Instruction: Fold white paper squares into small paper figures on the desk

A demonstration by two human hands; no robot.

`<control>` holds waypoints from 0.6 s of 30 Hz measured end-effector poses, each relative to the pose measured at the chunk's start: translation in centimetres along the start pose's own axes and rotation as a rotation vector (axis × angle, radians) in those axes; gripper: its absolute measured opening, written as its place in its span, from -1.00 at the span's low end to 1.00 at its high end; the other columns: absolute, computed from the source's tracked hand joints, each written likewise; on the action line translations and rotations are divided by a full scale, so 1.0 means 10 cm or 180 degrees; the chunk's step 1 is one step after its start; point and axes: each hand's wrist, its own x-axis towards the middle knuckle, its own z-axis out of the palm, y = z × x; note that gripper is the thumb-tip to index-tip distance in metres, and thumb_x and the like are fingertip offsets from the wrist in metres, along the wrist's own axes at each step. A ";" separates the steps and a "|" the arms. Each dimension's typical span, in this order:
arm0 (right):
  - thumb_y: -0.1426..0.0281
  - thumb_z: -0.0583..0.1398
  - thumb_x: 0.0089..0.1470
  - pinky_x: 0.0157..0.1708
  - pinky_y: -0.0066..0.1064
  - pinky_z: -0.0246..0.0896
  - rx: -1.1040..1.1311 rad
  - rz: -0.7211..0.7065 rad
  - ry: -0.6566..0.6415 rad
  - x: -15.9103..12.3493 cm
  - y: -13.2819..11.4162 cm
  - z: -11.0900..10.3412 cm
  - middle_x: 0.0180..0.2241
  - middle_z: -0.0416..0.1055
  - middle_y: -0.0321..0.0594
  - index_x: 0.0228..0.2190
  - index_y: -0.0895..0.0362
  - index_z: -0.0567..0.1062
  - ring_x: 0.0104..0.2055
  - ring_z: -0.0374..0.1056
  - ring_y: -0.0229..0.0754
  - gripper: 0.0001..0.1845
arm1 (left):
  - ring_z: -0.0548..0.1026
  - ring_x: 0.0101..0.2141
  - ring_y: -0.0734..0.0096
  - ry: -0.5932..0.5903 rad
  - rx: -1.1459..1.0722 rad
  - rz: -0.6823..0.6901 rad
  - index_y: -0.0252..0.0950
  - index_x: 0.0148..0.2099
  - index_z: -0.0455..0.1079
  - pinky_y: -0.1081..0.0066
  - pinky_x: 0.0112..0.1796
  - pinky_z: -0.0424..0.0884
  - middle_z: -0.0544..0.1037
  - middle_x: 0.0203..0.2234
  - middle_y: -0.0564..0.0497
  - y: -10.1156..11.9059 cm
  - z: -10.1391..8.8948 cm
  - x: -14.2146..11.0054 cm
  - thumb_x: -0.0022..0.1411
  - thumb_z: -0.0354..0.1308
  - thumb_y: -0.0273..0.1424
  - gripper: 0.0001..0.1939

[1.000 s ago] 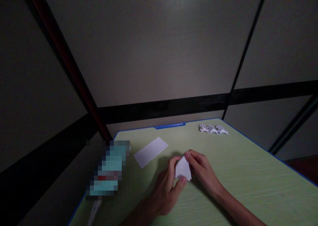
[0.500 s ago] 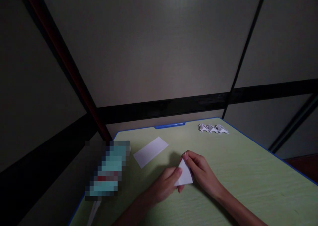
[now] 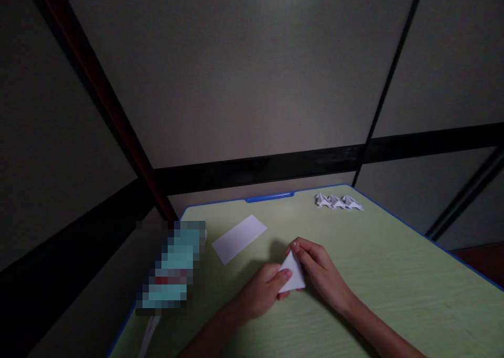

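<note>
Our left hand [image 3: 258, 293] had shifted its thumb onto the folded paper [image 3: 296, 278], seemingly steadying it. We pinched its side there and its tip with our right hand [image 3: 323, 271], inside the tabletop's [image 3: 378, 263] far edge.

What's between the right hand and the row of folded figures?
Just bare green tabletop: nothing lies between the right hand, which pinches the folded paper, and the folded figures in the head view.
</note>
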 end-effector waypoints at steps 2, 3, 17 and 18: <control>0.25 -0.02 -0.04 -0.81 -0.64 -0.05 -0.0040 -0.0022 0.0010 0.00 -0.01 0.00 -0.75 0.08 -0.44 -0.61 0.19 0.26 -0.75 0.05 -0.43 -0.71 | 0.09 -0.67 0.63 -0.0014 0.0012 0.0023 -0.39 -0.53 0.22 0.53 -0.64 -0.05 0.19 -0.70 0.13 0.03 0.01 -0.01 -0.10 -0.05 -0.09 -0.60; 0.25 -0.02 -0.04 -0.81 -0.63 -0.05 -0.0051 -0.0030 0.0012 0.00 -0.01 0.00 -0.75 0.08 -0.45 -0.62 0.19 0.27 -0.75 0.06 -0.43 -0.71 | 0.08 -0.68 0.63 -0.0026 0.0013 0.0030 -0.40 -0.53 0.23 0.53 -0.64 -0.05 0.18 -0.70 0.13 0.04 0.01 -0.01 -0.10 -0.06 -0.09 -0.60; 0.27 0.01 -0.05 -0.83 -0.60 0.03 0.0066 0.0037 -0.0048 0.00 0.04 -0.01 -0.77 0.14 -0.44 -0.65 0.16 0.19 -0.77 0.19 -0.36 -0.73 | 0.04 -0.74 0.69 -0.0117 -0.0045 0.0039 -0.42 -0.55 0.26 0.54 -0.69 -0.13 0.21 -0.74 0.14 0.08 0.00 -0.03 -0.04 -0.08 -0.16 -0.62; 0.26 0.01 -0.05 -0.83 -0.61 0.03 0.0106 0.0046 -0.0071 0.01 0.04 -0.01 -0.77 0.13 -0.45 -0.65 0.16 0.19 -0.77 0.19 -0.37 -0.72 | 0.05 -0.75 0.69 -0.0103 -0.0034 -0.0011 -0.41 -0.54 0.26 0.54 -0.70 -0.13 0.21 -0.75 0.15 0.08 -0.01 -0.04 -0.04 -0.08 -0.16 -0.63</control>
